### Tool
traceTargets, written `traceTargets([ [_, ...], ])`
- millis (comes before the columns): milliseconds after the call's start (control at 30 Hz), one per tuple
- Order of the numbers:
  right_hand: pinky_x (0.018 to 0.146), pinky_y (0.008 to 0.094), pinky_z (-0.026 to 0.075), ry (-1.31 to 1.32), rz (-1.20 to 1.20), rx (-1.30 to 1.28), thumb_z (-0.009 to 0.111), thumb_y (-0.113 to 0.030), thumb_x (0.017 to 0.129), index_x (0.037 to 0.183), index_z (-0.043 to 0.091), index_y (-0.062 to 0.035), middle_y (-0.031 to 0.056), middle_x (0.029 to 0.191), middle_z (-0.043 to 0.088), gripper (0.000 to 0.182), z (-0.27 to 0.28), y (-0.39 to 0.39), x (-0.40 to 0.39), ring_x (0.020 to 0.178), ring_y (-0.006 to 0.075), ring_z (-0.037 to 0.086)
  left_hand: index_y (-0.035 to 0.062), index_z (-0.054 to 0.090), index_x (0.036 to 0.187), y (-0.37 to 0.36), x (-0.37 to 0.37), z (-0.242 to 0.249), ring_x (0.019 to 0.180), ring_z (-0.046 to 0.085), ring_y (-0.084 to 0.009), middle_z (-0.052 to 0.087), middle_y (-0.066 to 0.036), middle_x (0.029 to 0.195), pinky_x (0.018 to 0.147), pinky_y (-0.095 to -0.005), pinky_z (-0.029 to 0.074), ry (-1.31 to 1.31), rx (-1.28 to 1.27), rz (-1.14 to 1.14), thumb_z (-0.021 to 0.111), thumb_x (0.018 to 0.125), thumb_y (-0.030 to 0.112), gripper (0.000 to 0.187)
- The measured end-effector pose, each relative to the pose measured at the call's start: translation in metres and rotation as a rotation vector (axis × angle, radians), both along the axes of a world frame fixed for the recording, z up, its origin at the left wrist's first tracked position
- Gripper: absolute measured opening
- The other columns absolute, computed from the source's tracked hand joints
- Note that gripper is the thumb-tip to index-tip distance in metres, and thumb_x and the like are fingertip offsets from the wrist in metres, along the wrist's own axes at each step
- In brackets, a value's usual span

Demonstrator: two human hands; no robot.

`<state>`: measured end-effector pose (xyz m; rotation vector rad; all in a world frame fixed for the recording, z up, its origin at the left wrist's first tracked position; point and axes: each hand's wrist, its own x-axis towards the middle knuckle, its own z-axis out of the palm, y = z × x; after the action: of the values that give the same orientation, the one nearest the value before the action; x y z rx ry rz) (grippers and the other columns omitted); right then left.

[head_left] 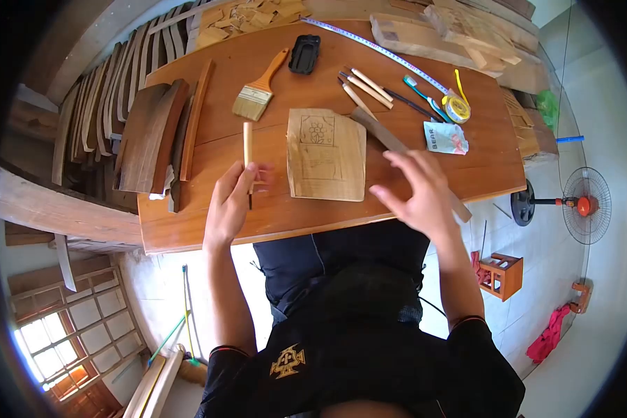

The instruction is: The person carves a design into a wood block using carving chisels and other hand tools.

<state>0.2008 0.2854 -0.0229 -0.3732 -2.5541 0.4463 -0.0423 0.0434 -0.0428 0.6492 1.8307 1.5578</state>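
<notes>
My left hand [231, 200] is closed around a carving chisel [248, 143], its pale wooden handle pointing up and a short dark tip showing below the fingers. Right of it lies a flat wooden block [327, 164] with a flower in a square drawn on its upper part and fainter lines below. My right hand [419, 188] hovers at the block's right side, thumb and fingers spread, with nothing in them. Beneath that hand a long dark wooden strip [383, 132] runs diagonally, its upper end overlapping the block's corner.
Several carving chisels [369, 89], a toothbrush [425, 97], a tape measure [455, 108] and a small packet [446, 138] lie at the right. A wide brush [256, 94] and black tray [304, 54] sit behind. Dark boards [153, 136] stand left; a fan [586, 206] is beyond the table [181, 223].
</notes>
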Motion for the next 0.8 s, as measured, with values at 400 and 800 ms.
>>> traceTargets([
  [400, 0.098, 0.0453, 0.049, 0.033, -0.061, -0.631, 0.083, -0.040, 0.085, 0.152, 0.044, 0.0035, 0.0236, 0.126, 0.055, 0.088, -0.022, -0.051, -0.033, 0.126, 0.0345, 0.054, -0.0088, 0.054, 0.141, 0.026, 0.028, 0.003, 0.129, 0.060, -0.0272, 0.063, -0.022, 0.135, 0.100, -0.0409, 0.055, 0.051, -0.177, -0.035, 0.041, 0.113, 0.035, 0.053],
  [800, 0.122, 0.0534, 0.036, 0.034, 0.442, -0.254, 0.077, -0.003, 0.082, 0.151, 0.047, -0.0065, 0.0075, 0.155, 0.051, 0.075, 0.002, -0.048, -0.035, 0.141, 0.0262, 0.052, -0.0054, 0.058, 0.137, -0.007, 0.014, -0.003, 0.118, 0.064, -0.0250, 0.065, -0.019, 0.132, 0.099, -0.0409, 0.053, 0.032, 0.063, 0.254, 0.038, 0.112, 0.046, 0.060],
])
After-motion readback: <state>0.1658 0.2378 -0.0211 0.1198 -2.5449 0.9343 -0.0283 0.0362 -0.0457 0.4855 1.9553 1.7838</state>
